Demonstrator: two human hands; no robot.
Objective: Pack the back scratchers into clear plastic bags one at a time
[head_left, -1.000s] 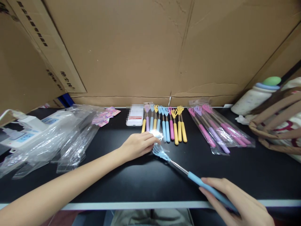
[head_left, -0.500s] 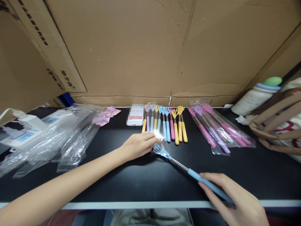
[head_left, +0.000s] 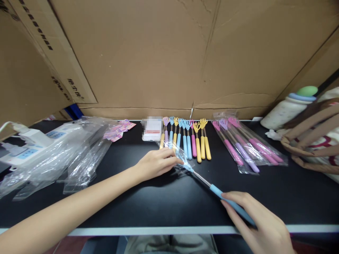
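Clear plastic everywhere on this black surface (head_left: 148, 204). Head view: the left hand (head_left: 156, 163) pinches the mouth of a clear sleeve (head_left: 177, 152), and the claw end of the blue back scratcher (head_left: 212, 187) sits right at that opening, partly inside. The right hand (head_left: 261, 225) has its fingers wrapped around the blue handle near the front edge. Behind is a row of loose scratchers (head_left: 185, 139), unbagged. To the right, bagged scratchers (head_left: 246, 146), pink and purple ones in their sleeves. Empty sleeves (head_left: 66, 155) pile up left.
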